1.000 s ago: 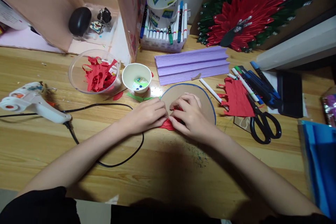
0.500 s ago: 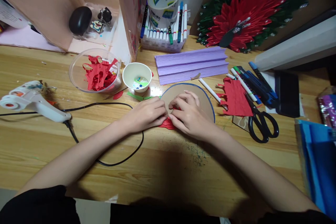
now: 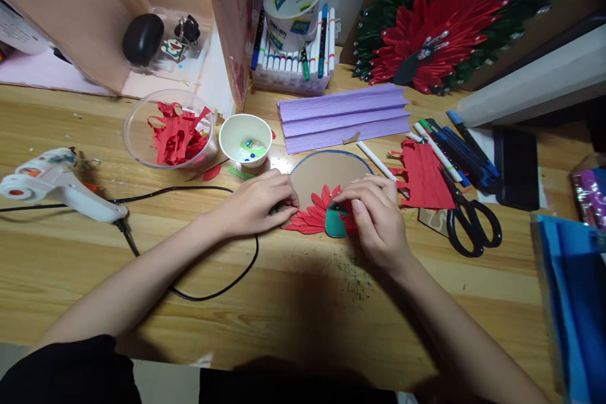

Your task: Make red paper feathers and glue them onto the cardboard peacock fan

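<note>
Desk (image 3: 265,322): carrying everything; the paper work is lying straight ahead of the person, between the two hands.
Glue gun (image 3: 61,183): lying far left, well apart from both hands, its cord (image 3: 199,298) looping under the left forearm.
Card (image 3: 326,167): lying flat, brown with a blue rim, the curved side facing away from the person; the near edge is mostly hiding under red paper.
Right hand (image 3: 381,218): arching over the card's right side, thumb and fingers bending close together. Whether they are pinching a petal, cannot tell; the gap is not showing.
Left hand (image 3: 262,202): resting half curled at the card's left edge, fingertips at or just above the outermost petals. Whether it is gripping anything, cannot tell.
Fan (image 3: 312,211): red petals, long axis running left to right along the card's near side; outer left ones are pointing toward the left hand, middle ones away from the person.
Green piece (image 3: 336,225): sitting mid-fan, long axis running front to back, narrow end facing away. Right hand is being the nearer, fingertips just beside that narrow end; the piece is lying to their left. Left hand is lying farther off, petals between.
</note>
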The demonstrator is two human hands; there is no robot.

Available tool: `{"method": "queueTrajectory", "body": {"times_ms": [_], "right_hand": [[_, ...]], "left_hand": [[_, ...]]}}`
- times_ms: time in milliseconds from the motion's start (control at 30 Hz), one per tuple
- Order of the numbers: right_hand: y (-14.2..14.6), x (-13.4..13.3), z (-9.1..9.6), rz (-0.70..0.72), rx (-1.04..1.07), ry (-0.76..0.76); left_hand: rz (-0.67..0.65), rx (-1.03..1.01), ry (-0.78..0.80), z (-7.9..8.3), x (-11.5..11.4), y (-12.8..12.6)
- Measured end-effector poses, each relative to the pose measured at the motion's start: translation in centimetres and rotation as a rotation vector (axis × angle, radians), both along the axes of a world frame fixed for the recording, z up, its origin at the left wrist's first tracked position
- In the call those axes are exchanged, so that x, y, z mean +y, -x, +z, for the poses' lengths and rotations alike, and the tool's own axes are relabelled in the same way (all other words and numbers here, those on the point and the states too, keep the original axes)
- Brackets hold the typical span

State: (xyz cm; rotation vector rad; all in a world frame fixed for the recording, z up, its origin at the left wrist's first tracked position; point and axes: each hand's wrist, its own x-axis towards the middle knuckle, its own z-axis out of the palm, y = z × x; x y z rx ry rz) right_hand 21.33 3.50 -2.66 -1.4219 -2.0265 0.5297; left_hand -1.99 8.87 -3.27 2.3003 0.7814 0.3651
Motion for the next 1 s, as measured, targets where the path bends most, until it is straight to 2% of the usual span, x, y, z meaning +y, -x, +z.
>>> {"method": "queueTrajectory", "body": {"times_ms": [267, 500, 733, 867, 1000], "right_hand": [[0.6, -1.0, -0.9, -0.001, 0.001, -0.011], [0.8, -1.1, -1.1, 0.012, -0.004, -0.046], [-0.1, -1.6, -1.2, -0.007, 0.002, -0.081], [-1.1, -1.9, -1.5, -0.077, -0.014, -0.090], [-2.5, -1.5, -1.4, -0.203, -0.019, -0.127]], "left_hand": [[-0.068, 0.034, -0.029, -0.3, 0.1, 0.0], [-0.125, 0.069, -0.162, -0.5, 0.1, 0.1], [-0.065, 0.013, -0.271, 0.2, 0.3, 0.5], [-0.066, -0.014, -0.220, 0.1, 0.1, 0.5], [-0.029, 0.038, -0.071, -0.1, 0.1, 0.2]]}}
